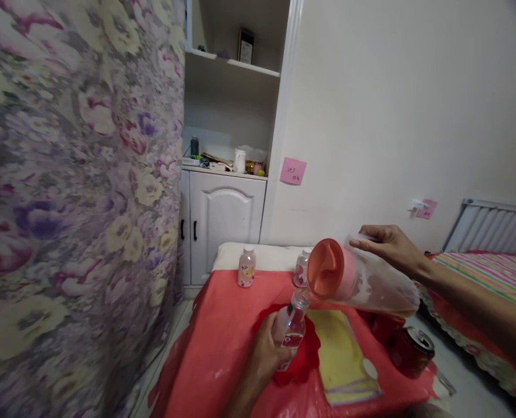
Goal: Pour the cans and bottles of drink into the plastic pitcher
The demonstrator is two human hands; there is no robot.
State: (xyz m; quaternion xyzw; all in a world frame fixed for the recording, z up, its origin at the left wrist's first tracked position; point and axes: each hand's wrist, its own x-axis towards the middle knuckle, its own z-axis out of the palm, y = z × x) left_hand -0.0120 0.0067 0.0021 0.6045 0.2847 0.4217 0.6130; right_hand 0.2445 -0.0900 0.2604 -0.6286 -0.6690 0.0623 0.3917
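Note:
My left hand [266, 351] is wrapped round a small clear glass bottle [293, 331], uncapped and slightly tilted, over a red scalloped dish [310, 354]. My right hand [382, 241] grips the handle of a large clear pitcher [377, 284] with an orange-pink lid [327, 270]. The pitcher lies nearly level, its lid end just above the bottle's mouth, with liquid along its lower side. Two capped, decorated bottles stand farther back, one at the left [246, 268] and one [302, 268] behind the lid.
A yellow cloth [345, 354] with a white cap [370, 368] lies on the red-covered table [205, 348]. Dark red cans [412, 351] stand at its right. A floral curtain [79, 203] hangs left, a cabinet [227, 217] stands behind, and a bed [493, 276] is at the right.

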